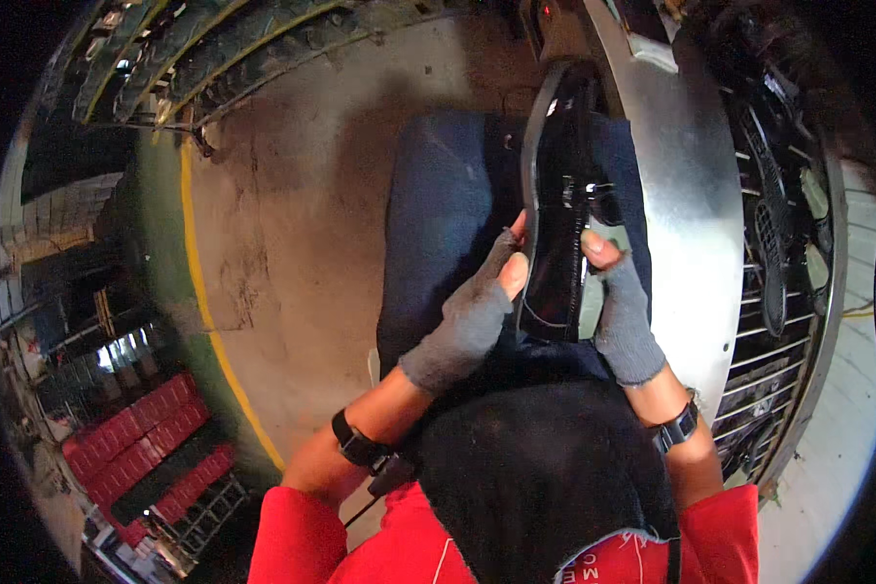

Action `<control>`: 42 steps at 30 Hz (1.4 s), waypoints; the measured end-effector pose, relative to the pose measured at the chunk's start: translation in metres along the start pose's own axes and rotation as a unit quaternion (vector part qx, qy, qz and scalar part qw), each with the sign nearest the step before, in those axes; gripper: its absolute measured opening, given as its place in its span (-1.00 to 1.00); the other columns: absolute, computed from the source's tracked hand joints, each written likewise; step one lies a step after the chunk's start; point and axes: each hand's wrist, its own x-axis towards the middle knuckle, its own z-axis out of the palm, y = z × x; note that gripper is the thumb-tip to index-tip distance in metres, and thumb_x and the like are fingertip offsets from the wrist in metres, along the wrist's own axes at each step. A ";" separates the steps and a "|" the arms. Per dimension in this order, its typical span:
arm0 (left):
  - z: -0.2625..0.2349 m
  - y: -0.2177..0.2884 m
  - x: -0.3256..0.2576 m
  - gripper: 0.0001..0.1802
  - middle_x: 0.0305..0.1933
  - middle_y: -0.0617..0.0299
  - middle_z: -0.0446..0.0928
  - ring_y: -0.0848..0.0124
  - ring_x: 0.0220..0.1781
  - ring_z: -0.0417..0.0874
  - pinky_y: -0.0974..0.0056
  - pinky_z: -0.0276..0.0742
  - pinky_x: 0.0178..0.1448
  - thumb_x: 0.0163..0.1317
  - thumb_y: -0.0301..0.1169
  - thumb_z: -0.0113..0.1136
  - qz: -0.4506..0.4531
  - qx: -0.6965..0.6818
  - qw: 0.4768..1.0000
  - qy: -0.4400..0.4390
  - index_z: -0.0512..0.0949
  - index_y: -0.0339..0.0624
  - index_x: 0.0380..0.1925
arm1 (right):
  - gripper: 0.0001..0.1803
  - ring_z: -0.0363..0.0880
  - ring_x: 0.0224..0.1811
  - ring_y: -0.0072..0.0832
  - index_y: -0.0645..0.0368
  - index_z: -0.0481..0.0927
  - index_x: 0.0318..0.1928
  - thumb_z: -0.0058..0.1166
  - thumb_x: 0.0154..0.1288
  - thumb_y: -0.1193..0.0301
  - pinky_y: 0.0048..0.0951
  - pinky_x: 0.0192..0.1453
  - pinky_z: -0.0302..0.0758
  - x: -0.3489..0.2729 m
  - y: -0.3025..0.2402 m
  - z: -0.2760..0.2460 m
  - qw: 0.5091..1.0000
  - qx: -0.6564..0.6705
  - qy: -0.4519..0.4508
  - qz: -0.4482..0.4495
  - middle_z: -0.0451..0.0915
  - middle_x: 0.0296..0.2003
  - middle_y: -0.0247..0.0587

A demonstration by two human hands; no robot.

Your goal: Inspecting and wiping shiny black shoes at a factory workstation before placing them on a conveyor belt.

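Gripping black shoe [554,238] at near end: left hand [475,313]; right hand [625,316] opposite.

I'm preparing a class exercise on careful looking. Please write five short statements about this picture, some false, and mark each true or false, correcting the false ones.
1. The left hand and right hand both hold one glossy black shoe. True.
2. Both hands wear bright yellow gloves. False: the fingerless gloves are grey.
3. A shiny metal surface lies to the right of the shoe. True.
4. The person wears a green shirt. False: the sleeves are red.
5. A yellow line runs along the floor on the left. True.
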 end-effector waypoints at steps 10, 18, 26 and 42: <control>0.012 0.026 0.018 -0.30 0.63 0.13 0.23 0.40 0.61 0.23 0.29 0.10 0.66 0.71 -0.11 -0.11 -0.102 -0.034 0.993 -0.042 0.06 -0.20 0.67 | -0.44 0.79 0.00 -0.47 0.23 0.56 0.34 0.06 0.60 0.06 -0.41 0.13 0.73 0.013 0.000 -0.025 0.998 -0.057 0.010 -0.029 0.75 0.08 -0.18; 0.015 0.083 -0.023 -0.36 0.43 0.19 0.45 0.53 0.35 0.47 0.42 0.38 0.42 0.67 -0.36 -0.07 -0.137 -0.013 0.990 -0.007 0.13 -0.20 0.66 | -0.33 0.75 0.12 -0.30 0.26 0.52 0.37 0.24 0.48 0.03 -0.29 0.27 0.70 -0.051 -0.010 -0.042 0.998 0.001 -0.061 -0.008 0.68 0.19 -0.04; 0.002 0.096 -0.003 -0.35 0.48 0.04 0.41 0.33 0.41 0.52 0.25 0.42 0.48 0.62 -0.44 0.03 -0.049 0.004 0.999 -0.016 0.18 -0.09 0.65 | -0.40 0.80 -0.03 -0.26 0.20 0.60 0.25 0.20 0.50 -0.03 -0.25 0.13 0.75 -0.051 -0.037 -0.036 0.994 0.056 0.085 -0.048 0.75 0.03 -0.09; 0.035 0.163 0.014 0.08 0.23 -0.19 0.63 -0.01 0.19 0.72 0.00 0.71 0.27 0.10 0.35 0.30 -0.034 -0.332 0.928 -0.167 0.44 -0.40 0.34 | -0.11 0.39 0.53 -0.31 0.38 0.41 0.49 -0.10 0.60 -0.22 -0.29 0.62 0.23 -0.062 -0.052 0.023 0.948 -0.200 -0.079 -0.236 0.50 0.44 -0.02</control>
